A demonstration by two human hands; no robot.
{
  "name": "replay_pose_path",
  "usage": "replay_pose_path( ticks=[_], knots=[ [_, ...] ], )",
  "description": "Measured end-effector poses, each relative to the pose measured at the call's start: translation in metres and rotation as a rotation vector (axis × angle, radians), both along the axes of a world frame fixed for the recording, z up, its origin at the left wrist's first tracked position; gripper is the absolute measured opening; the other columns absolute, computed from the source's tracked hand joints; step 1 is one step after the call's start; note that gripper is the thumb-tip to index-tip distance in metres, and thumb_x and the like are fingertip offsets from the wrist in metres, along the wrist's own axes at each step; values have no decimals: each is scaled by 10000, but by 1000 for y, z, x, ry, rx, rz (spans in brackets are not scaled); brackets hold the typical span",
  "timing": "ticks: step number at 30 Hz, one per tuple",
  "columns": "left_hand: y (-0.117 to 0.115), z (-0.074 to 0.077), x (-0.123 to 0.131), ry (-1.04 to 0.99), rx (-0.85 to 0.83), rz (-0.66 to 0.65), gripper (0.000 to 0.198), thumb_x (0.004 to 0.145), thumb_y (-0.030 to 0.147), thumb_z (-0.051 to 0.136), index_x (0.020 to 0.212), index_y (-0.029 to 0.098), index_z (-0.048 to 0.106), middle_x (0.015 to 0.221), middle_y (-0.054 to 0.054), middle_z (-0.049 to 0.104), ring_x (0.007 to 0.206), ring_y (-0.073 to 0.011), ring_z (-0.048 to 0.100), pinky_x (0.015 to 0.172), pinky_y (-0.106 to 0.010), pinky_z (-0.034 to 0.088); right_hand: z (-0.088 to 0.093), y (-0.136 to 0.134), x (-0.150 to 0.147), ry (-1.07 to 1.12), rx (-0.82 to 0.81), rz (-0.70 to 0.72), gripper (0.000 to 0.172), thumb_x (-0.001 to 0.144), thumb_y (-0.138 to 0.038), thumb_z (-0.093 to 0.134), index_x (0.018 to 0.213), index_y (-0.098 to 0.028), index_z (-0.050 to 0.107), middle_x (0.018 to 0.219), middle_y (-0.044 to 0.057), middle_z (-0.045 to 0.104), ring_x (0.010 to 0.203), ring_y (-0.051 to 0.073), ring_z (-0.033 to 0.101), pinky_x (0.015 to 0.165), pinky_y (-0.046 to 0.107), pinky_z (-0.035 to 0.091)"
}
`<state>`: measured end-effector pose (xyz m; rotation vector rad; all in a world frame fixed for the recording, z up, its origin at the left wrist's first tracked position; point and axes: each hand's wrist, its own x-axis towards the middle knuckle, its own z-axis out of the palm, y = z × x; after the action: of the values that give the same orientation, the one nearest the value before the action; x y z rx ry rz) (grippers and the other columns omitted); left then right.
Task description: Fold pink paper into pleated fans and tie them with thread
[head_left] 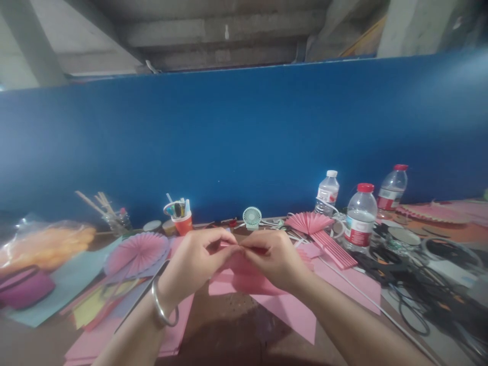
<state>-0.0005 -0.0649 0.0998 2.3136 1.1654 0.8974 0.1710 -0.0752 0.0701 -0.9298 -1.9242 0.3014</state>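
Observation:
Near the middle of the table, my left hand (198,259) and my right hand (276,256) meet with fingers pinched on the far edge of a pink paper sheet (244,279). A silver bangle circles my left wrist. Below the held sheet, another pink sheet (293,312) lies on the brown table (229,330). To the left sits a pleated pink and lilac paper rosette (137,254). On the right are a pleated pink fan (308,222) and a folded pink strip (334,250).
A small green fan (252,217) and a red cup of pens (183,223) stand at the back. Bottles (359,218) and tangled cables (415,295) occupy the right. Coloured sheets, a purple container (26,287) and a plastic bag (46,244) lie left.

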Motion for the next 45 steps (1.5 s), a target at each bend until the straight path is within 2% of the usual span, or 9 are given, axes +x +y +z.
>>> replay_pose_path(
  ticks=[6,15,18,21,28,32,38,42,45],
  knots=[
    [-2,0,-1,20,-8,-38,219,814,353,505,746,189,635,534,42,521,495,-80,433,453,-184,338,-1,1,2,-9,-9,14,164,754,-137,525,668,-163,662,567,-19,568,518,75,445,495,198,312],
    [3,5,-12,175,-22,-129,302,865,206,362,1055,255,592,902,8,641,808,-129,568,729,-235,436,-2,6,7,-122,-98,17,204,717,-84,477,580,-149,615,507,-43,488,493,64,339,469,205,244],
    [2,4,-5,160,-37,-91,259,838,261,423,1013,239,613,889,2,649,801,-144,576,715,-247,445,-5,8,3,-124,-155,13,212,742,-133,482,581,-151,618,495,-43,478,485,67,338,453,202,243],
    [6,3,-5,140,-49,-38,198,795,284,492,888,229,658,776,11,659,693,-137,580,626,-232,446,-5,11,6,-103,-219,1,187,762,-207,505,663,-166,658,565,-25,568,509,77,417,467,199,287],
    [31,8,-53,-31,25,191,170,728,325,591,789,183,662,750,-17,663,643,-140,577,556,-217,429,6,30,54,-146,-392,-67,208,736,-272,511,664,-159,670,607,-7,605,512,98,485,437,203,316],
    [32,13,-65,37,26,206,212,769,357,530,806,176,633,645,3,608,524,-115,514,449,-206,356,9,34,72,-124,-378,-102,206,735,-270,504,675,-154,663,608,-8,609,531,101,503,460,206,333],
    [22,15,-47,464,-63,79,192,792,315,452,760,205,607,681,20,622,581,-128,546,533,-224,367,12,30,66,-227,-349,-34,197,746,-242,501,706,-147,668,674,10,638,583,117,528,519,222,350],
    [20,0,-25,551,-38,-63,258,823,305,385,862,224,627,879,-13,653,758,-164,580,662,-258,382,10,27,57,-314,-306,23,193,764,-223,487,709,-160,661,712,16,645,626,129,548,542,229,343],
    [20,-12,-13,581,-37,-68,265,826,278,365,827,220,623,811,-13,656,723,-163,585,633,-259,370,7,22,49,-433,-283,18,192,778,-212,470,716,-182,649,676,-2,637,596,119,539,523,224,316]
  ],
)
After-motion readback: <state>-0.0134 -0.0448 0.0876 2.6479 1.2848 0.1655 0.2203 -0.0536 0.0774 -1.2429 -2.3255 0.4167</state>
